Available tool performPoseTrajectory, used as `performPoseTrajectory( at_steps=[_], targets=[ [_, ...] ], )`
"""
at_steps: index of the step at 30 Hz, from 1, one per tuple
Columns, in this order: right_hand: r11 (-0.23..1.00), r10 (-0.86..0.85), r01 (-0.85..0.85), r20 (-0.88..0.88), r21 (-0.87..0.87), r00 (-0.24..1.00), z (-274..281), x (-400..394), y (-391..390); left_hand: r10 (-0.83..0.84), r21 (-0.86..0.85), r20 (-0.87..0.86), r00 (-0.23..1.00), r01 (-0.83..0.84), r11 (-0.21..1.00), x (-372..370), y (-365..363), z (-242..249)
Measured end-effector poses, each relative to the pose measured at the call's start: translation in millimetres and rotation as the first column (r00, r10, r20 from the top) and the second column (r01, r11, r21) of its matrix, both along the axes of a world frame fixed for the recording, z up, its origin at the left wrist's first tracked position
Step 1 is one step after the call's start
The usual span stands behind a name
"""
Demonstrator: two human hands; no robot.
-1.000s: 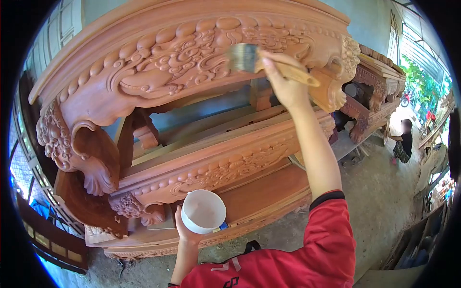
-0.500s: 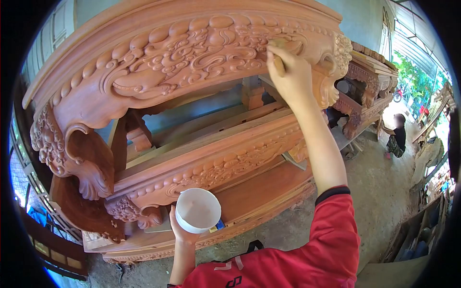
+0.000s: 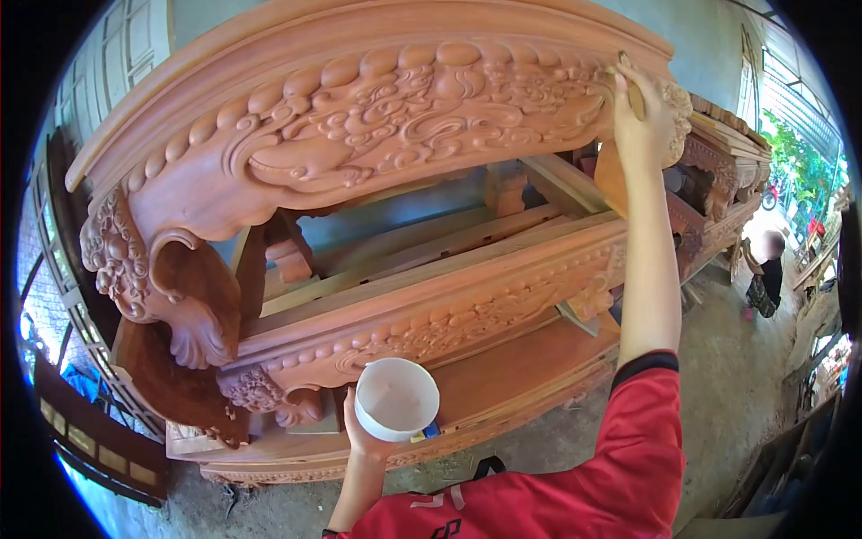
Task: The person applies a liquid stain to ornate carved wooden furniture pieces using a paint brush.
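Observation:
A paintbrush (image 3: 637, 101) with a wooden handle is gripped in my right hand (image 3: 643, 130). The bristle end meets the right part of the carved front panel (image 3: 395, 126), just below the top's moulded edge; the bristles themselves are mostly hidden. Low in front of me, my left hand (image 3: 366, 440) is closed round the side of a white bowl (image 3: 398, 400). Some pale pinkish liquid seems to lie inside the bowl. The panel belongs to a large reddish-brown wooden piece with beading, swirling relief and a curled leg (image 3: 193, 305) at the left.
Beneath the panel, a second carved wooden piece (image 3: 431, 332) runs across. More carved furniture (image 3: 718, 171) stands at the right. A person (image 3: 764, 272) crouches farther back on the concrete floor (image 3: 727, 377). Metal grille work (image 3: 67, 260) lines the left side.
My right hand has moved the brush rightward along the carved panel, towards its right corner. My left hand keeps the bowl in about the same place, while the view has shifted slightly.

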State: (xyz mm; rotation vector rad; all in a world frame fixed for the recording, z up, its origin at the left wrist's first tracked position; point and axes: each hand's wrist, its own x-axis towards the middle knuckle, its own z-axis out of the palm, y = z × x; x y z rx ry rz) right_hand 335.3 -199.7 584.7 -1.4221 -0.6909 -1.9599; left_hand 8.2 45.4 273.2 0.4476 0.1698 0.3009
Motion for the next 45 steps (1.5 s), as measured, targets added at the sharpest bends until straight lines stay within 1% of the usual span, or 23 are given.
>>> performPoseTrajectory(
  at_steps=[3,5,6,9,10,12,13,14,16,18,22,24,25,27,28,29,31,34,36,38,40,44,45],
  targets=[
    [0.982,-0.092,0.036,-0.309,-0.184,0.947,-10,-8,26,-0.05,-0.035,0.101,0.994,0.054,0.998,5,5,-6],
    [0.98,-0.034,-0.003,-0.181,-0.2,0.983,-17,-23,56,-0.034,-0.003,0.08,0.996,0.034,0.999,7,2,-2],
    [0.968,0.056,-0.121,-0.281,-0.22,0.958,-17,-53,69,-0.034,0.0,0.074,0.997,0.034,0.999,9,1,-2],
    [0.833,0.48,-0.485,-0.087,-0.268,0.873,-16,-85,101,-0.03,-0.012,0.022,0.999,0.03,0.999,16,-3,-3],
    [0.831,0.482,-0.489,-0.096,-0.264,0.871,-13,-95,99,-0.069,-0.005,0.037,0.997,0.069,0.998,18,-3,-5],
    [0.321,0.756,-0.933,-0.551,-0.16,0.354,-7,-109,95,-0.105,0.0,0.045,0.993,0.105,0.994,18,-5,-7],
    [0.199,0.788,-0.98,-0.594,-0.001,0.16,-8,-111,92,-0.109,-0.003,0.042,0.993,0.11,0.994,18,-6,-6],
    [0.2,0.788,-0.98,-0.595,0.0,0.161,-12,-97,92,-0.115,-0.006,0.042,0.992,0.115,0.993,19,-7,-5],
    [0.508,0.769,-0.857,-0.495,0.089,0.404,-23,-57,90,-0.113,0.002,0.013,0.993,0.113,0.994,19,-7,-6],
    [0.446,0.855,-0.822,-0.44,0.353,0.275,-25,-54,75,-0.112,0.012,-0.012,0.994,0.112,0.994,19,-6,-4],
    [0.519,0.854,-0.728,-0.313,0.447,0.416,-33,-12,40,-0.152,-0.028,0.001,0.988,0.152,0.988,17,5,-9],
    [0.444,0.895,-0.734,-0.229,0.514,0.382,-33,8,21,-0.131,-0.015,-0.027,0.991,0.131,0.991,14,8,-12],
    [0.64,0.767,-0.562,-0.394,0.524,0.506,-34,23,-1,-0.126,-0.017,-0.012,0.992,0.126,0.992,11,7,-8],
    [0.73,0.667,-0.501,-0.328,0.464,0.669,-25,20,-18,-0.1,-0.027,0.001,0.995,0.1,0.995,6,4,0],
    [0.922,0.36,-0.3,-0.256,0.244,0.897,-24,33,-31,-0.11,-0.045,0.004,0.994,0.11,0.993,5,4,4],
    [0.962,0.245,-0.21,-0.207,0.177,0.947,-20,29,-32,-0.122,-0.061,0.01,0.992,0.122,0.991,4,5,7],
    [0.986,0.135,-0.12,-0.145,0.113,0.98,-21,13,-27,-0.112,-0.052,0.003,0.994,0.112,0.992,3,7,6],
    [0.997,0.027,-0.057,-0.455,-0.053,0.89,-35,-38,22,-0.103,-0.03,-0.006,0.995,0.103,0.994,7,12,1],
    [0.957,-0.171,0.043,-0.437,-0.289,0.883,-45,-57,44,-0.105,-0.018,0.0,0.995,0.105,0.994,11,14,2],
    [0.971,-0.015,-0.065,-0.327,-0.229,0.945,-54,-77,64,-0.098,-0.046,0.02,0.995,0.099,0.994,16,14,3],
    [0.921,0.255,-0.352,-0.421,-0.168,0.87,-54,-100,76,-0.115,-0.072,0.028,0.993,0.116,0.991,15,13,14],
    [0.758,0.483,-0.621,-0.469,-0.2,0.74,-43,-106,78,-0.213,-0.11,0.048,0.976,0.217,0.97,10,25,14],
    [0.497,0.763,-0.867,-0.491,0.03,0.42,-45,-99,81,-0.222,-0.11,0.048,0.974,0.226,0.968,9,30,12]
  ],
)
